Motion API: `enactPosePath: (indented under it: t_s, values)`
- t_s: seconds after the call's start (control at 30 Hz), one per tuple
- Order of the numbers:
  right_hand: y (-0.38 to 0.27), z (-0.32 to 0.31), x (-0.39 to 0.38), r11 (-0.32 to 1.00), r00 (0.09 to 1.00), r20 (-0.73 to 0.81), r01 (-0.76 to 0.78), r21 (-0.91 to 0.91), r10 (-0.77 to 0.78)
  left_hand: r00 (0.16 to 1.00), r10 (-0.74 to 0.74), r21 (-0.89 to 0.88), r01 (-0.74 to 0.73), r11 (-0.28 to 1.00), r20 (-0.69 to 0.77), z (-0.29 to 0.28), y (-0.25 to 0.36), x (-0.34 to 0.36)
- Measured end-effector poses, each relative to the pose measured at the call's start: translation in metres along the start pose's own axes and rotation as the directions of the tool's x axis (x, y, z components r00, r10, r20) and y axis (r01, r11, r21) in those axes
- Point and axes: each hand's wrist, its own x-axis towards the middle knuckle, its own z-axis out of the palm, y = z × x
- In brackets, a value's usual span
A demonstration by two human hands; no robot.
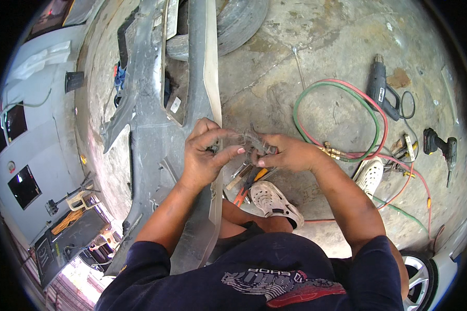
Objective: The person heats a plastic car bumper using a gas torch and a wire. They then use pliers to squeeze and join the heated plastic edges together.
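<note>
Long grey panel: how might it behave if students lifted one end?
The long grey panel would probably flex, as its pale edge looks thin. Looking shell-like, it may be light for its size. Its length could make it twist.

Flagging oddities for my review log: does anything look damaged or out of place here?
A brown stain marks the mostly gray concrete floor beside the heat gun; the gray panel looks scuffed, with pale marks.

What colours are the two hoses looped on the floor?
One green hose, one red hose; best seen in the head view.
</note>
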Motion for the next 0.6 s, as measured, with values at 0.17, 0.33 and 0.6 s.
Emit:
enactPosePath:
  t_s: [0.17,0.33,0.6]
  values:
    - [-0.030,-0.018,-0.010,0.971,0.967,-0.181,-0.143,0.190,0.178,0.994,0.059,0.295,-0.030,0.955,-0.089,0.005,0.022,-0.002]
    - [-0.095,-0.008,-0.002,0.980,0.954,-0.249,-0.133,0.149,0.167,0.993,0.089,0.418,-0.048,0.907,-0.079,0.005,0.024,0.000]
    - [-0.043,0.020,0.044,0.851,0.939,-0.313,0.048,0.522,0.139,0.852,-0.496,0.211,0.522,0.826,-0.168,-0.005,0.021,-0.008]
